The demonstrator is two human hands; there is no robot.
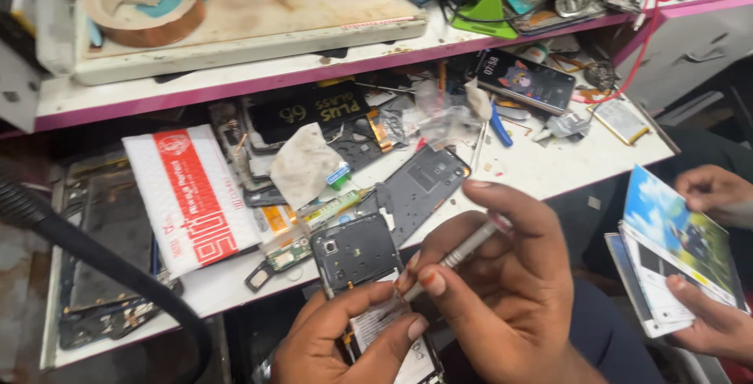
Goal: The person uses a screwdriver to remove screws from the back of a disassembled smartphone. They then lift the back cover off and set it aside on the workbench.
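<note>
My left hand (345, 337) grips an opened phone (357, 254) with its back cover off, held at the near edge of the workbench. Dark inner parts and a pale battery show inside it. My right hand (490, 290) holds a thin grey metal tool (463, 251) like a pen, its tip pointing down at the phone's middle. Both hands are close together over the phone.
A grey phone back cover (423, 188) lies just beyond. A white and red padded envelope (192, 196), a lit phone (525, 78), loose parts and cables crowd the white bench (549, 168). A tape roll (145, 3) sits on the upper shelf. Another person's hands (714, 196) hold photo cards (678, 235) at right.
</note>
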